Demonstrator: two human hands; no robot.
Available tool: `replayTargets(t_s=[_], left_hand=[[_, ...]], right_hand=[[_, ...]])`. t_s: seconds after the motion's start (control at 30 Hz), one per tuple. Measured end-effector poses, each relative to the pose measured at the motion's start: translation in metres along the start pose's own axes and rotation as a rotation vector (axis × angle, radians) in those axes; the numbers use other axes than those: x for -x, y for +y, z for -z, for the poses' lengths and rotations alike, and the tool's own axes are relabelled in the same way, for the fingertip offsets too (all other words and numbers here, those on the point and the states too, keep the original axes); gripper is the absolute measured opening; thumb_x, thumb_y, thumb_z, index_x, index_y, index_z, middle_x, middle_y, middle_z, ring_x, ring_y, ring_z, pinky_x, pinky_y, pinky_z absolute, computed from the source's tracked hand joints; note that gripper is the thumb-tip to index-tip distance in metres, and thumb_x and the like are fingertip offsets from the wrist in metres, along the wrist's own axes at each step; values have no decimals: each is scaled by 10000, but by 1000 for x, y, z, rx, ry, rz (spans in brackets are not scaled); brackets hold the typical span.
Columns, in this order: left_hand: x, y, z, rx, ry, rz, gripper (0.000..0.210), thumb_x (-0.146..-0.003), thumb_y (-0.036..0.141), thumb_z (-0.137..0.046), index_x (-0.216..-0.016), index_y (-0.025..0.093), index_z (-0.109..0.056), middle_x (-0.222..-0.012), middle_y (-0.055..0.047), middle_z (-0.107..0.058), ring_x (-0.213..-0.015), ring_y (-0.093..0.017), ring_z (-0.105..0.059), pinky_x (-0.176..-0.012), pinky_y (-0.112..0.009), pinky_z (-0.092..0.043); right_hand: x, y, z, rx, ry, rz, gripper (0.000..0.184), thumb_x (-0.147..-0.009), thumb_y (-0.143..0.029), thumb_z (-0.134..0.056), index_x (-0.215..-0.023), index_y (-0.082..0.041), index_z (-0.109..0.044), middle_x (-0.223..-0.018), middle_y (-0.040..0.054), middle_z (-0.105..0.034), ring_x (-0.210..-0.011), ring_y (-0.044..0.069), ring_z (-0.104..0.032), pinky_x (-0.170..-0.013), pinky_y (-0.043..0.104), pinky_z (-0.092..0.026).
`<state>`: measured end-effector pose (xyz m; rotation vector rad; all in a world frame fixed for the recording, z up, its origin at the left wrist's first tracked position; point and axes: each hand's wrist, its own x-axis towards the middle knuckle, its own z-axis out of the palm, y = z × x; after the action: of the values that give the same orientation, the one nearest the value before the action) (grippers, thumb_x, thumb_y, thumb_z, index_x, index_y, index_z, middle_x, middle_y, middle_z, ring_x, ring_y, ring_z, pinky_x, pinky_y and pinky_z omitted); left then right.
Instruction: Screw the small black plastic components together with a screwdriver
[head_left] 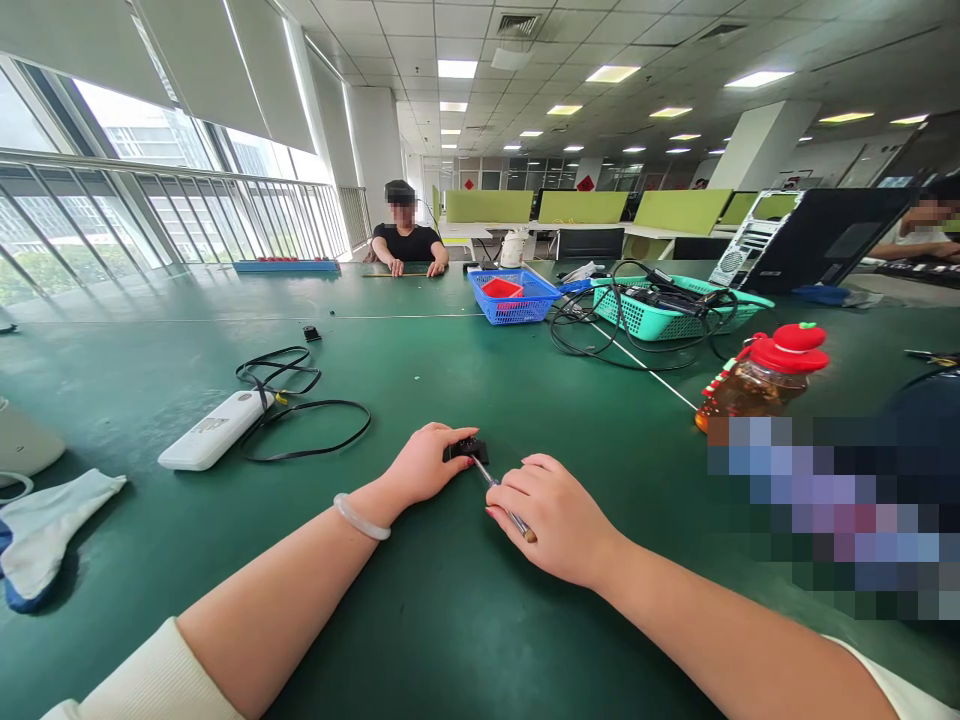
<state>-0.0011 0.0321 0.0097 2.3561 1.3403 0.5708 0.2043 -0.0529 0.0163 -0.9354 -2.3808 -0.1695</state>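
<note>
Work looks mid-way on the green counter (450, 620): the right hand (559, 520) grips a small screwdriver (499, 492) with its tip in a little black part (466, 449), which the left hand (424, 465) pinches down, nothing visibly taken apart yet.

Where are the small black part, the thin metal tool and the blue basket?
small black part (466, 449), head view, on its top face beside the left fingertips.
thin metal tool (486, 477), head view, on the bare shaft between the hands.
blue basket (517, 305), head view, on its front mesh wall.
</note>
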Motion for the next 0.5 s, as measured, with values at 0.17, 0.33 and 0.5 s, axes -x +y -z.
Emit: replayTargets(t_s=[0.17,0.33,0.5], left_hand=[[1,0,-1,2,9,20,461,-842,302,-633,-1302,286,-613,-1130,-57,-685,-1101,-236,-599,-991,-356,-471],[1,1,-1,11,-1,35,479,-840,288,-634,-1317,291,-596,-1176,-52,-676,-1109,-235,-600,-1002,-358,-466],[0,2,0,10,1,41,488,-836,276,-635,-1322,291,-589,-1189,-52,-676,-1123,-238,-590,-1009,-366,-458]], right_hand=[[0,1,0,11,14,3,185,-935,-185,-500,-808,-199,-633,-684,2,-597,-656,146,-517,-862,339,-392],[0,0,-1,18,47,-3,168,-932,-187,-518,-806,-198,-629,-690,-4,-602,-668,146,-513,-928,362,-386],[0,-1,0,44,50,-4,146,-921,-196,-557,-793,-206,-627,-690,-1,-618,-767,177,-537,-1017,421,-345]])
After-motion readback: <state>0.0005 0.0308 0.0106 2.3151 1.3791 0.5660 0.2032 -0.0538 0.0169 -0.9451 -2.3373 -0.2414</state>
